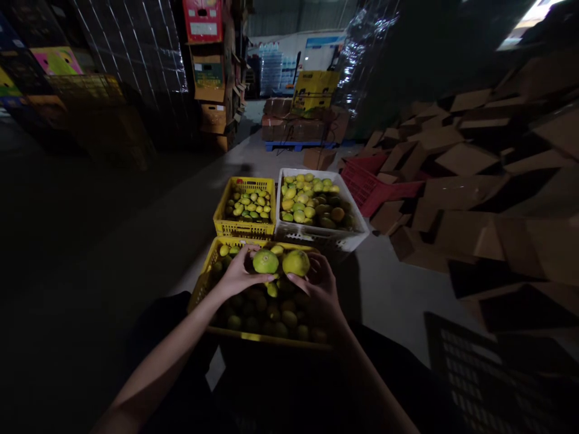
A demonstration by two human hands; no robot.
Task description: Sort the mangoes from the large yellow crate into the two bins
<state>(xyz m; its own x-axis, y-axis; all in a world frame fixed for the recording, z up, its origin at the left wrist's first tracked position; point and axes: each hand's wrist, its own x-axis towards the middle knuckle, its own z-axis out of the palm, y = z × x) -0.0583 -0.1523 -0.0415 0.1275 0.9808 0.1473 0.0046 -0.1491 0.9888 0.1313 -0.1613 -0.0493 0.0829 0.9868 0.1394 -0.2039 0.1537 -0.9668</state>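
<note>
My left hand (242,271) is wrapped round a green citrus fruit (265,262), its thumb underneath. Close beside it, my right hand (320,280) grips a yellow-green citrus fruit (296,263). Both fruits are held up above a large yellow crate (205,274) that contains many citrus fruits, most of them in shadow. Behind it stand a smaller yellow crate (244,230) with small yellow and green citrus fruits and a white crate (316,234) with larger yellow-green ones. The right part of the white crate's load lies in shadow.
Flattened and open cardboard boxes (470,199) are heaped on the right, beside a red crate (366,184). A dark plastic crate (470,367) lies at lower right. Farther back are a blue pallet (294,146) with cartons and a stack of fruit boxes (210,78).
</note>
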